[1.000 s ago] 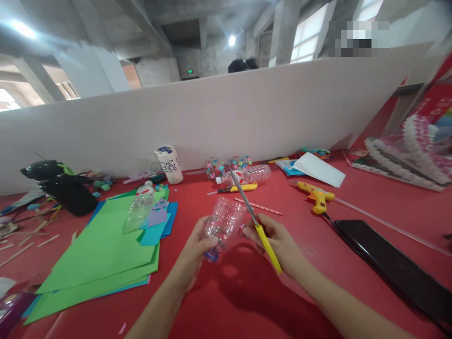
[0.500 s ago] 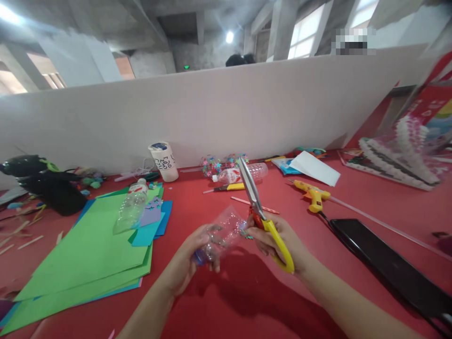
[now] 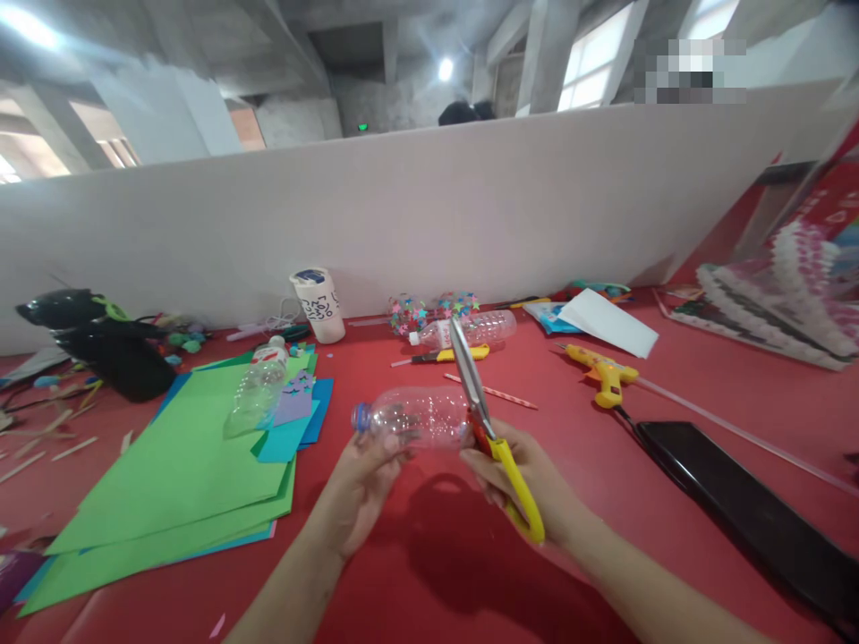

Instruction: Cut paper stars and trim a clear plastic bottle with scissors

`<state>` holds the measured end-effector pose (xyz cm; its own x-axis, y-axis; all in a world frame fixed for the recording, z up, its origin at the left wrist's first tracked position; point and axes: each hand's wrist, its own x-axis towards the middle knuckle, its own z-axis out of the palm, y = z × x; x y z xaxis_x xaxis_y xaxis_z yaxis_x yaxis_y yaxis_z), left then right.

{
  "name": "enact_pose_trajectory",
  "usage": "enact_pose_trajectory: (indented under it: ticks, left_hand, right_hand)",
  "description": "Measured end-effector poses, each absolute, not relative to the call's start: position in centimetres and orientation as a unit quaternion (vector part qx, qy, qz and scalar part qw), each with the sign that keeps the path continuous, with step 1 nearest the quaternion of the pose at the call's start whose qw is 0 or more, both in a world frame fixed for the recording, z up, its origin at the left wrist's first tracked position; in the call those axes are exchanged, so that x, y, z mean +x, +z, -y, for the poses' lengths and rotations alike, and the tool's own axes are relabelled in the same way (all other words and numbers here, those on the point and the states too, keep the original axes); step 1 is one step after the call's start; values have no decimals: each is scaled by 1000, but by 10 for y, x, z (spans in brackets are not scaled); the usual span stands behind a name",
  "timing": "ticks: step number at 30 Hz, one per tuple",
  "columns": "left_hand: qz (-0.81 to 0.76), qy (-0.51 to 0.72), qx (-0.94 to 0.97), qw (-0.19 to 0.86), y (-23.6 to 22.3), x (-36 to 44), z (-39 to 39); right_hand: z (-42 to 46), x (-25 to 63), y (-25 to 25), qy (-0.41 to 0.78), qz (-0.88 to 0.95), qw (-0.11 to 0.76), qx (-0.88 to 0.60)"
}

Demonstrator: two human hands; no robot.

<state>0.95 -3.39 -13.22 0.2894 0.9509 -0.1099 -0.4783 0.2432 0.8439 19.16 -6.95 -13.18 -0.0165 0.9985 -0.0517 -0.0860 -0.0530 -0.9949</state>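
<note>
My left hand [image 3: 366, 487] is closed around a clear plastic bottle [image 3: 426, 416] close to its blue cap [image 3: 361, 417]. The bottle lies level above the red table, its cap pointing left. At its right end is my right hand [image 3: 547, 478], wrapped around scissors [image 3: 515, 501] with yellow and red handles. Their metal blades point up and away, closed together, in front of the bottle's right end. Whether the right fingertips also touch the bottle is hard to tell.
Green and blue foam sheets [image 3: 181, 456] with another bottle [image 3: 259, 389] lie left. Behind stand a white cup [image 3: 318, 306], a labelled bottle [image 3: 493, 327] and a yellow cutter [image 3: 463, 354]. A glue gun [image 3: 604, 371] and black case [image 3: 731, 501] lie right.
The bottle has swung from tilted to level, its capped end rising to the left. My left hand turned with it. Both hands still hold the same things.
</note>
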Motion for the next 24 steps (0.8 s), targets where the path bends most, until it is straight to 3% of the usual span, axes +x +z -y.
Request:
enact_pose_trajectory:
  ticks: [5,16,24]
  left_hand:
    - [-301,499,326,744,-134,15,38]
    - [-360,664,336,563,-103,-33,4]
    - [-332,667,257,615,-107,-26,2]
  right_hand:
    - [74,185,-135,550,500,456,-490]
    - [79,211,-135,493,675,265,-481]
    - [79,201,-115,347,689,167,-614]
